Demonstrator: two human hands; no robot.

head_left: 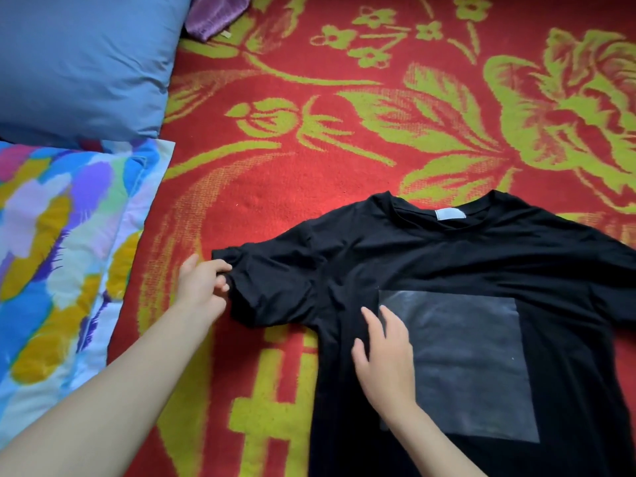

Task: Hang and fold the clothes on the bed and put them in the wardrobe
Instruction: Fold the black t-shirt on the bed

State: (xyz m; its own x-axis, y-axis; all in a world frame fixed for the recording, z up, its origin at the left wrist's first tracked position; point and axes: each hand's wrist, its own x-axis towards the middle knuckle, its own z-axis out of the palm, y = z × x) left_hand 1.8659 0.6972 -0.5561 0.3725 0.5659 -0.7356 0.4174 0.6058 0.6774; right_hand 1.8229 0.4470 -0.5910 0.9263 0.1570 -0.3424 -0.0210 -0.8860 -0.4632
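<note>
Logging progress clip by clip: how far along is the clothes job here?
Done: the black T-shirt lies spread front-up on the red blanket. In hand: the left hand pinches its sleeve edge, while the right hand rests flat beside the grey print, seemingly starting the first fold. Left: no fold is made, a purple cloth lies at the top, and no wardrobe is in view.

Single head-worn wide-angle view, facing forward and steeply down, close above the fingers (372,325), bed (309,173) stretching away beyond them
</note>
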